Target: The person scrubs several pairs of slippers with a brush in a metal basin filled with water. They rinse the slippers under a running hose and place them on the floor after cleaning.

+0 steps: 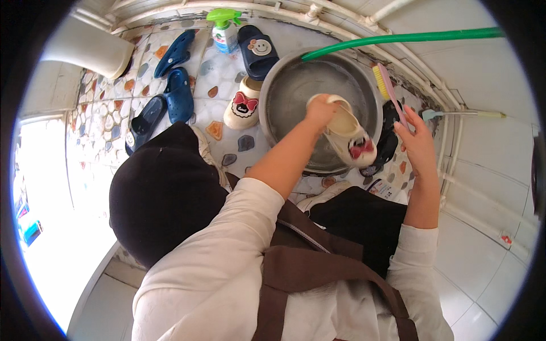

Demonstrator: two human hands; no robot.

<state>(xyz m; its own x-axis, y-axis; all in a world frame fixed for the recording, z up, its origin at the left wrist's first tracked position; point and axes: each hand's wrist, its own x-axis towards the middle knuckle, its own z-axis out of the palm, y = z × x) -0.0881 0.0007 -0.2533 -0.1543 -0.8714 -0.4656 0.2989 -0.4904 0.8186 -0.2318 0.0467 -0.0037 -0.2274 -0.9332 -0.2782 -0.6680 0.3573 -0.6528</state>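
Observation:
My left hand point(323, 111) grips a cream clog point(343, 123) with a red bow by its heel end, above a round metal basin point(265, 91) of water. To the right of the basin, my right hand point(416, 136) holds the pink handle of a scrub brush point(394, 96), its yellow bristles facing left. The matching cream clog point(242, 111) stands on the floor against the basin's left side. A green hose point(396, 39) reaches over the basin's far rim.
Blue clogs point(179, 91), a dark slide with a smiley point(258, 51), another dark slide point(147, 119) and a green-topped spray bottle point(224, 34) lie or stand at the left and back. Black footwear point(386, 140) is right of the basin. Pipes point(409, 64) run along the wall.

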